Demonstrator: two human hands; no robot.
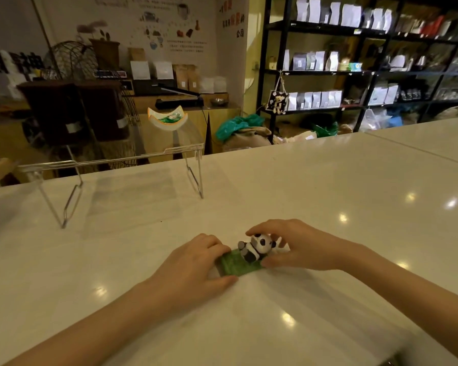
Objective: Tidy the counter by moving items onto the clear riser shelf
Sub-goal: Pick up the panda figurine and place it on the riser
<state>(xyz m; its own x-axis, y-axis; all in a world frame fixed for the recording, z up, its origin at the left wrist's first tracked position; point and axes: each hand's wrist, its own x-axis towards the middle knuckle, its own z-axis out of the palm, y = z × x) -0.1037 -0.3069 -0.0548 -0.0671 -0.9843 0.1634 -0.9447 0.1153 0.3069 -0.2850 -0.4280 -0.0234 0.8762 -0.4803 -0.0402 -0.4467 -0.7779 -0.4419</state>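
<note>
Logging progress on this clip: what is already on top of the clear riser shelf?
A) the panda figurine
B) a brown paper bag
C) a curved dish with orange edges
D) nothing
C: a curved dish sits on the riser shelf, while both hands still have the panda figurine down on the counter.

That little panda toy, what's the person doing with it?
A person has both hands around a small black-and-white panda figurine lying on a flat green base, which sits on the glossy white counter. The left hand grips the base's left edge, and the right hand cups the panda from the right. The toy does not look lifted yet. The clear acrylic riser shelf stands further back to the left, already holding a curved white-and-orange dish.
</note>
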